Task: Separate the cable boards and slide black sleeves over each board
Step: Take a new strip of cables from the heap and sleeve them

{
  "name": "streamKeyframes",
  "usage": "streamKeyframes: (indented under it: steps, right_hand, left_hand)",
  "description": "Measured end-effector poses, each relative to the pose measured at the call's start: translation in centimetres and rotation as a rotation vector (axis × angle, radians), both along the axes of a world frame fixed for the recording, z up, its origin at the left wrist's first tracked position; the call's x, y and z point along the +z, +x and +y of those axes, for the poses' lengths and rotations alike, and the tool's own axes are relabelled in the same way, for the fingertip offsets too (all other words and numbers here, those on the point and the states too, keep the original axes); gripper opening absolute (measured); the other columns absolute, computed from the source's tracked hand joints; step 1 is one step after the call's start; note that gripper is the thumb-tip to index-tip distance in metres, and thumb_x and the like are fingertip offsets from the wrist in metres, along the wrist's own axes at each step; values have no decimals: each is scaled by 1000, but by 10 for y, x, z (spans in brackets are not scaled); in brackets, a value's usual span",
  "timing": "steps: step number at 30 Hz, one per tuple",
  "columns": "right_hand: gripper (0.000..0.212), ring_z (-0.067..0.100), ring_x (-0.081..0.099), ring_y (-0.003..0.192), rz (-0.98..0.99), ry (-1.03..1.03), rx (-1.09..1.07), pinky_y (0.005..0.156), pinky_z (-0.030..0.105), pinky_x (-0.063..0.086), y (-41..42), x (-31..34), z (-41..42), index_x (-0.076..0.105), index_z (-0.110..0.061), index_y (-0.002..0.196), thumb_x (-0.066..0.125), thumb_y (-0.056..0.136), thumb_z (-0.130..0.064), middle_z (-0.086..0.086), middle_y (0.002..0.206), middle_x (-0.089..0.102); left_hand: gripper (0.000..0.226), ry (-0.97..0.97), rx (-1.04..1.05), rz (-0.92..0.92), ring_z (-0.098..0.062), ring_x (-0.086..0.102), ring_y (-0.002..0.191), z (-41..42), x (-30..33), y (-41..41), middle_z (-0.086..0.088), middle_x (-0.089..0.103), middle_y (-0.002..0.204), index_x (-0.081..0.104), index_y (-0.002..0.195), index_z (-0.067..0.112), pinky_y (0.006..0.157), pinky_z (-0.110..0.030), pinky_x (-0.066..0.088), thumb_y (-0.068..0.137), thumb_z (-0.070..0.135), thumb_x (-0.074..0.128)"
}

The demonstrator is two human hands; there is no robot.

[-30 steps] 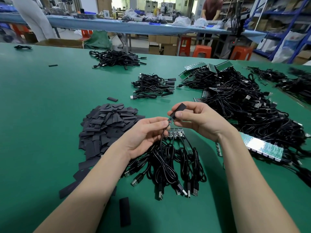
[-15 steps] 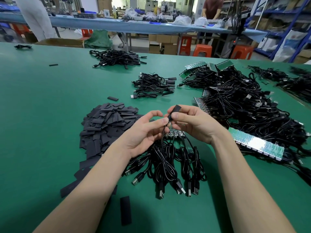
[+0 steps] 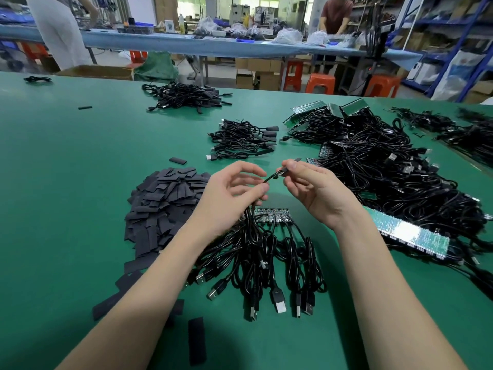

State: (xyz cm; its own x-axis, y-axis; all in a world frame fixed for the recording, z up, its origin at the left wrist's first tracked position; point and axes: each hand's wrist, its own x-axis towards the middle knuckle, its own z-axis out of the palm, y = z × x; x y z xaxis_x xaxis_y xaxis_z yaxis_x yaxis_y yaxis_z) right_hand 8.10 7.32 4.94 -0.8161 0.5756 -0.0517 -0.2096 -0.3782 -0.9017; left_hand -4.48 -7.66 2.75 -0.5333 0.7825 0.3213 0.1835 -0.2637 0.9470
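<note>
My left hand (image 3: 229,193) pinches a black cable (image 3: 269,178) just behind its small board. My right hand (image 3: 312,188) pinches the black sleeve (image 3: 289,166) that sits on that board's end, above the table. Under both hands lies a strip of joined boards (image 3: 272,217) with several black USB cables (image 3: 266,263) fanning toward me. A big heap of loose black sleeves (image 3: 165,201) lies to the left of my left hand.
The green table (image 3: 66,182) carries a large tangle of cables and board strips (image 3: 400,188) at the right, a small finished bundle (image 3: 242,140) behind my hands and another pile (image 3: 186,98) further back. Stray sleeves (image 3: 197,340) lie near the front edge. People stand at a far bench.
My hands have drawn slightly apart, so a short length of cable now shows between them. The sleeve has tilted from upright to pointing right and away.
</note>
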Motion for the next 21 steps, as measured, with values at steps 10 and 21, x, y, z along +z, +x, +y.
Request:
streamKeyframes:
  steps: [10, 21]
  right_hand:
    - [21, 7, 68, 64, 19, -9, 32, 64, 14, 56, -4, 2, -5, 73, -2, 92, 75, 76, -14, 6, 86, 74]
    - [18, 6, 68, 65, 7, -4, 47, 64, 13, 56, -8, -1, -10, 76, -6, 90, 75, 76, -18, 4, 86, 75]
  left_hand:
    - [14, 67, 188, 222, -16, 73, 73, 2, -1, 6, 6, 77, 82, 79, 95, 22, 72, -26, 59, 85, 13, 81]
    - [11, 131, 295, 448, -15, 74, 77, 0, -5, 12, 3, 77, 89, 79, 98, 9, 74, -37, 61, 87, 9, 79]
